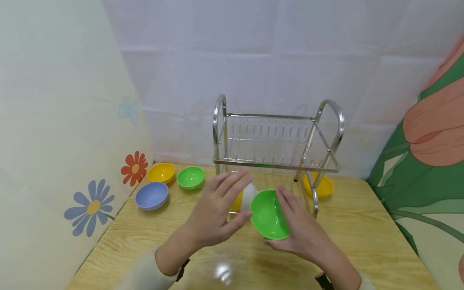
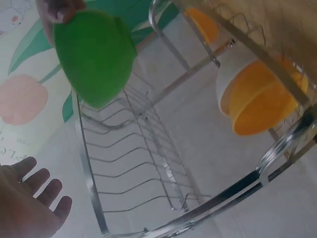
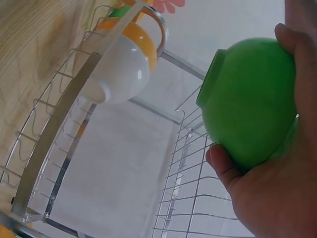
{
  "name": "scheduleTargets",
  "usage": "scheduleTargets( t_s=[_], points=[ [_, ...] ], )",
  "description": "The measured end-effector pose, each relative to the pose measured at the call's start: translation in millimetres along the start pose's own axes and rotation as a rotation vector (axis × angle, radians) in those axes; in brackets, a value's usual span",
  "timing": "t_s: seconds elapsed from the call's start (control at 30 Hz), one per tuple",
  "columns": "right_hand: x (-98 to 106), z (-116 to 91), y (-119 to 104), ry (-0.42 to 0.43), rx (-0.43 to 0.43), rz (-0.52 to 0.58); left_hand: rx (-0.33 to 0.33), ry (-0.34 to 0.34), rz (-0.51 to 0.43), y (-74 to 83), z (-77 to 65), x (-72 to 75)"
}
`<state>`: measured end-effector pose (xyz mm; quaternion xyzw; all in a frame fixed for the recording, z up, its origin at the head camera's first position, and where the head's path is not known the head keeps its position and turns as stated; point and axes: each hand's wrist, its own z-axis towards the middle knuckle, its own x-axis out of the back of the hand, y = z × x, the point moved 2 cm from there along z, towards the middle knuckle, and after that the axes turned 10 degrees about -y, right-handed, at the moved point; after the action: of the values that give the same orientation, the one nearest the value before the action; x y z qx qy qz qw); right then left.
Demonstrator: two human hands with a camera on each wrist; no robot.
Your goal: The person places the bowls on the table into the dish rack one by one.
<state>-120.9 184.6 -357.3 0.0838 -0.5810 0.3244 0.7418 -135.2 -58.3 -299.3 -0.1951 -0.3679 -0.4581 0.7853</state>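
Observation:
My right hand (image 1: 302, 221) grips a green bowl (image 1: 267, 215) by its right side, thumb below and fingers over the rim. The bowl is tilted so its inside faces the head camera. My left hand (image 1: 221, 209) is raised just left of that bowl, fingers stretched out and holding nothing. In the left wrist view the left hand (image 2: 32, 203) is apart from the green bowl (image 2: 94, 57). Behind the hands stands a two-tier metal dish rack (image 1: 277, 164). On its lower tier a white bowl (image 3: 116, 69) and a yellow bowl (image 2: 267, 96) stand on edge, nested together.
At the table's back left sit a yellow bowl (image 1: 161, 173), a green bowl (image 1: 190, 178) and a blue bowl (image 1: 152, 196). Another yellow bowl (image 1: 322, 185) is at the rack's right side. A white cloth wall (image 1: 181, 80) closes the back of the wooden table (image 1: 362, 225).

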Motion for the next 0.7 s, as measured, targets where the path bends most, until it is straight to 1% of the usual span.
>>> scheduleTargets(
  t_s=[0.1,0.27,0.37,0.5,0.7],
  points=[
    [1.2,-0.2,-3.0,0.009,0.032,-0.001,0.018,-0.042,-0.063,3.1,-8.8,-12.0],
    [1.3,0.6,-6.9,-0.003,0.058,0.003,0.062,-0.152,-0.094,2.8,-21.5,-28.9],
    [0.1,2.1,-8.1,-0.020,0.059,0.005,0.076,-0.206,-0.102,0.9,-26.2,-36.6],
    [-1.8,3.8,-8.8,-0.037,0.058,0.003,0.101,-0.261,-0.121,-1.8,-31.3,-46.2],
    [-4.5,4.6,-10.4,-0.066,0.052,0.023,0.172,-0.358,-0.214,-5.3,-37.8,-58.6]
  ],
)
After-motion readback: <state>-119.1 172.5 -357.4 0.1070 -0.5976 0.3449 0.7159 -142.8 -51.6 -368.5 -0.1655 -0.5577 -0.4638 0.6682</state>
